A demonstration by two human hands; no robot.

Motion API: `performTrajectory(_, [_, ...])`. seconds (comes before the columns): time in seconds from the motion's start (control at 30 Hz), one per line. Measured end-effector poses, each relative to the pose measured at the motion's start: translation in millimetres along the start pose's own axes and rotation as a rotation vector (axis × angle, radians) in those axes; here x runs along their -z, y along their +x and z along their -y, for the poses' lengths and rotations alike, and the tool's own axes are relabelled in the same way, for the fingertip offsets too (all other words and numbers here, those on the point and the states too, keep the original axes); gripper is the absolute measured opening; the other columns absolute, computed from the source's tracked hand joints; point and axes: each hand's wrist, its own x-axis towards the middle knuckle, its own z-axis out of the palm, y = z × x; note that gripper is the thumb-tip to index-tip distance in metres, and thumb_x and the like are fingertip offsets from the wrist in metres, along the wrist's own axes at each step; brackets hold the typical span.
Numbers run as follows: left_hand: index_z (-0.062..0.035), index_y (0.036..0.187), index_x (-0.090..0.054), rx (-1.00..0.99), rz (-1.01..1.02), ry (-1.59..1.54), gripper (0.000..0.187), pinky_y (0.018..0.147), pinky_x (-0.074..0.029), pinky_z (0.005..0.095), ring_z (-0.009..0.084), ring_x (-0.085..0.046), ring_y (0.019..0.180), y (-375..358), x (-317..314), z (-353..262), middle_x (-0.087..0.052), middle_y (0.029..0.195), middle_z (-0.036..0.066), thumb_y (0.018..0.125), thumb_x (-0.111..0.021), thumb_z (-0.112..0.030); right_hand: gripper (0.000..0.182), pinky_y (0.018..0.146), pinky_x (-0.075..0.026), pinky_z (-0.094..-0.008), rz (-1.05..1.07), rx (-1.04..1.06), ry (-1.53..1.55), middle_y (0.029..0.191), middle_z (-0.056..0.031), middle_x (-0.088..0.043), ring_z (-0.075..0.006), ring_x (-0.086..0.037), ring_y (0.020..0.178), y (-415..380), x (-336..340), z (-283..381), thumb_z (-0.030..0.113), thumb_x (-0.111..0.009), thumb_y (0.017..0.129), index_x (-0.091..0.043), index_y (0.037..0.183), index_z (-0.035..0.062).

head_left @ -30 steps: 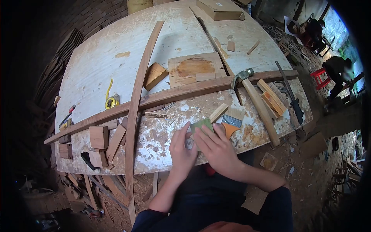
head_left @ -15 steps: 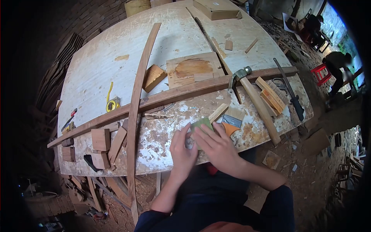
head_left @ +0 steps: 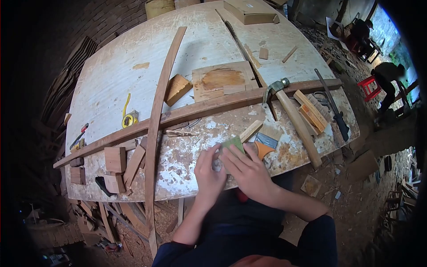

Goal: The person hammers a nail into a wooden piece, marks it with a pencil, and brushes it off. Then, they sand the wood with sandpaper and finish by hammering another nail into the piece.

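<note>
A green sheet or pad (head_left: 233,143) lies near the table's front edge. My right hand (head_left: 247,171) is laid over it, fingers stretched forward and pressed on it. At its left side is my left hand (head_left: 209,171), fingers curled toward the sheet's edge; what it grips there is hidden. Just behind the sheet, a short light wood strip (head_left: 251,131) points away to the right. A scraper with an orange handle (head_left: 265,150) and a grey blade rests right of my fingers.
A claw hammer (head_left: 296,120) and a black-handled file (head_left: 338,116) lie right. A long beam (head_left: 204,107) crosses under a thin upright strip (head_left: 156,107). Wood blocks (head_left: 115,160) and a yellow tape measure (head_left: 130,119) are left. Two people are at the far right.
My hands have shifted very slightly at the green sheet. At the far right, one person's arm has moved lower.
</note>
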Motion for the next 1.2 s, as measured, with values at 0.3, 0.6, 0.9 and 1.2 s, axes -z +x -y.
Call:
performTrajectory(0.3, [-0.0012, 0.132, -0.073, -0.015, -0.008, 0.006, 0.052, 0.078, -0.06, 0.0368, 0.0272, -0.077, 0.09, 2.0, -1.2, 1.0, -0.071, 0.098, 0.015, 0.084, -0.092, -0.004, 0.043, 0.127, -0.036, -0.0631, -0.001, -0.002, 0.037, 0.147, -0.019, -0.069, -0.0344, -0.059, 0.147, 1.0, 8.2, -7.8, 0.011, -0.066, 0.095, -0.069, 0.135, -0.0041])
performTrajectory(0.6, [-0.0009, 0.133, -0.072, -0.017, 0.017, 0.012, 0.052, 0.078, -0.06, 0.0365, 0.0273, -0.076, 0.089, 3.7, 0.2, 0.5, -0.071, 0.099, 0.015, 0.085, -0.092, -0.004, 0.048, 0.126, -0.037, -0.063, 0.017, -0.152, -0.031, 0.149, -0.0206, -0.066, -0.0359, -0.058, 0.146, 3.3, 15.0, -30.9, 0.011, -0.066, 0.093, -0.069, 0.139, -0.0031])
performTrajectory(0.9, [-0.001, 0.133, -0.072, -0.001, 0.022, -0.005, 0.051, 0.078, -0.061, 0.0362, 0.027, -0.076, 0.09, 2.8, 0.6, -3.7, -0.07, 0.099, 0.015, 0.086, -0.092, -0.003, 0.045, 0.127, -0.037, -0.0611, -0.07, -0.288, -0.093, 0.148, -0.0207, -0.067, -0.0359, -0.059, 0.146, 7.5, 14.2, -49.9, 0.009, -0.065, 0.093, -0.071, 0.136, -0.0028])
performTrajectory(1.2, [-0.0012, 0.132, -0.072, 0.014, 0.018, 0.002, 0.05, 0.079, -0.061, 0.0374, 0.0281, -0.078, 0.093, -0.8, -0.8, -2.4, -0.071, 0.099, 0.015, 0.086, -0.092, -0.004, 0.041, 0.125, -0.038, -0.0599, -0.075, -0.234, -0.083, 0.143, -0.0193, -0.072, -0.0358, -0.062, 0.142, 7.3, 11.5, -48.0, 0.007, -0.068, 0.091, -0.074, 0.131, -0.0025])
